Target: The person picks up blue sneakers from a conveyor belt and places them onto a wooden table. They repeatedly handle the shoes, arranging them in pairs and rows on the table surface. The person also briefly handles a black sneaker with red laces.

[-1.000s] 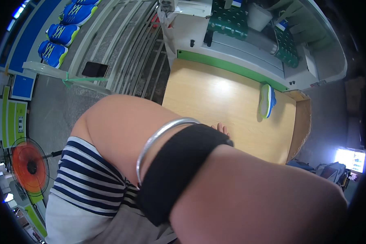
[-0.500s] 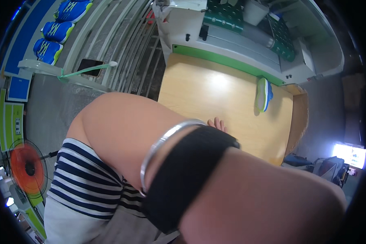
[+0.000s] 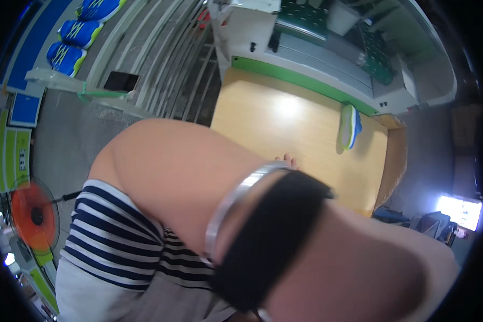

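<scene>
My left arm reaches across the view from the striped sleeve [image 3: 118, 236], with a silver bangle [image 3: 241, 196] and a wide black wristband [image 3: 273, 236]. Beyond the band, my left hand [image 3: 359, 257] is large, blurred and close to the camera at lower right; its fingers do not show. Just past the arm, a few fingertips, seemingly of my right hand [image 3: 287, 159], show stretched out over the wooden tabletop [image 3: 257, 112]. The rest of that hand is hidden behind the arm. Farther right on the tabletop lies a blue and lime-green shoe [image 3: 350, 127] on its side, apart from both hands.
A machine with green perforated pads [image 3: 303, 20] stands behind the tabletop. A brown cardboard edge [image 3: 393, 155] lines its right side. At left are metal rails [image 3: 161, 64], a dark phone [image 3: 121, 81], several blue shoes [image 3: 79, 33] and an orange fan [image 3: 35, 214].
The bangle, wristband and left hand have shifted right and slightly down. Less of the fingertips shows past the arm. The shoe on the tabletop stays in place.
</scene>
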Demonstrator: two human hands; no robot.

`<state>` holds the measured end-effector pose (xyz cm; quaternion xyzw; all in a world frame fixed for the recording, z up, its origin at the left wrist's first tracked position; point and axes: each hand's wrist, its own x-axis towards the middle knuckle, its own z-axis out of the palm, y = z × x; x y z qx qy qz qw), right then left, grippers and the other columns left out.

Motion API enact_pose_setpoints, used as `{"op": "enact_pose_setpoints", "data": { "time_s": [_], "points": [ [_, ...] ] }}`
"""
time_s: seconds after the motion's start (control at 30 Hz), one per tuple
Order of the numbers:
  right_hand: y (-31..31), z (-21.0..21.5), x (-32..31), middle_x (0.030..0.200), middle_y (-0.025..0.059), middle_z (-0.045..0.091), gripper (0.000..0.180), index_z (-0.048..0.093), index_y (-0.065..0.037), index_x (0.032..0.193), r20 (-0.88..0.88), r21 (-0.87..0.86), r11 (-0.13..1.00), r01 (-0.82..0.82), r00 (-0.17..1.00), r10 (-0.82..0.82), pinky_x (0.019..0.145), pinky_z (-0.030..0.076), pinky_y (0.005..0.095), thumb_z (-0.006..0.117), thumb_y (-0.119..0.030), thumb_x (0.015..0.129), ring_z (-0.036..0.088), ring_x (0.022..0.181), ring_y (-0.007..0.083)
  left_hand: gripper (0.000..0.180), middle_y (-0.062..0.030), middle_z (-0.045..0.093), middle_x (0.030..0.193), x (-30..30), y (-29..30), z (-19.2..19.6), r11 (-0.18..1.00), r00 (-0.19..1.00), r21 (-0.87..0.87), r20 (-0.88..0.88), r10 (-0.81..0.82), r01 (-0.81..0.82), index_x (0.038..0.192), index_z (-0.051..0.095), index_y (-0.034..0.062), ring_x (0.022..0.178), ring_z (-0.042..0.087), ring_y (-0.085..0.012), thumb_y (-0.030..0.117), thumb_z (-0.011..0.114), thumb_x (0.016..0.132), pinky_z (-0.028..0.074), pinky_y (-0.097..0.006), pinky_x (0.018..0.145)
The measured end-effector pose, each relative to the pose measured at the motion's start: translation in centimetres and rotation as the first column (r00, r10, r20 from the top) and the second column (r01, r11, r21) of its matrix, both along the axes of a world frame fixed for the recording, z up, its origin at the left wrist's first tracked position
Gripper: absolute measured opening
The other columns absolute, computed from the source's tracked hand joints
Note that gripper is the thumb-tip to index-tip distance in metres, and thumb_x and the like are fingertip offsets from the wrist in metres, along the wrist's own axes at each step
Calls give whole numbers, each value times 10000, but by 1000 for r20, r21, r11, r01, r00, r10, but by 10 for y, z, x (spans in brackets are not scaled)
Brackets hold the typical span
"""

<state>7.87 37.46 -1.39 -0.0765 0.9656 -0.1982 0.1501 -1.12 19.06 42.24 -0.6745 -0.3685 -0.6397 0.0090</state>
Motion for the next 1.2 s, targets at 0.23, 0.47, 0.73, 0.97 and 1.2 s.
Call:
{"op": "enact_pose_setpoints", "data": {
  "time_s": [0.23, 0.47, 0.73, 0.97, 1.2],
  "points": [
    [-13, 27, -15, 1693, 162, 119, 996, 273, -197, 1604, 51, -76, 996, 39, 998, -35, 1222, 97, 613, 799, -356, 773, 67, 1545, 442, 178, -129, 710, 1014, 2, -2, -3, 999, 1000, -44, 7, 14, -13, 1023, 708, 42, 955, 669, -313, 15, 601, 884, 514, -389, 866],
    [-11, 48, -14, 1692, 164, 122, 1004, 271, -202, 1604, 91, -91, 995, 39, 995, -31, 1225, 98, 610, 799, -362, 766, 74, 1542, 448, 167, -130, 711, 1006, -10, -16, 1, 993, 1000, -120, -6, 19, -19, 1017, 707, 41, 944, 670, -314, 14, 602, 889, 518, -380, 855],
    [-11, 47, -11, 1683, 166, 152, 996, 292, -208, 1594, 76, -96, 993, 64, 996, -56, 1226, 128, 603, 801, -370, 753, 107, 1540, 439, 155, -131, 711, 997, -28, -35, -10, 943, 1000, -331, 28, -15, 24, 1009, 705, 40, 932, 671, -314, 14, 603, 895, 524, -370, 841],
    [-2, 64, -31, 1509, 229, 416, 722, 456, -92, 1456, -59, -272, 942, 197, 974, -220, 1170, 304, 542, 752, -307, 834, 363, 1410, 434, 150, -129, 711, 984, -55, -50, -92, 638, 904, -705, -9, 428, -309, 1023, 700, 35, 925, 673, -319, 28, 608, 905, 522, -368, 833],
    [95, 117, -155, 1304, 232, 566, 735, 465, 14, 1421, -521, 29, 772, 635, 669, -530, 988, 450, 483, 802, -243, 821, 544, 1162, 394, 148, -132, 693, 891, -83, -86, -198, 134, 675, -797, -393, 624, -588, 934, 688, 23, 878, 658, -344, 169, 663, 925, 506, -428, 797]
  ]
}}
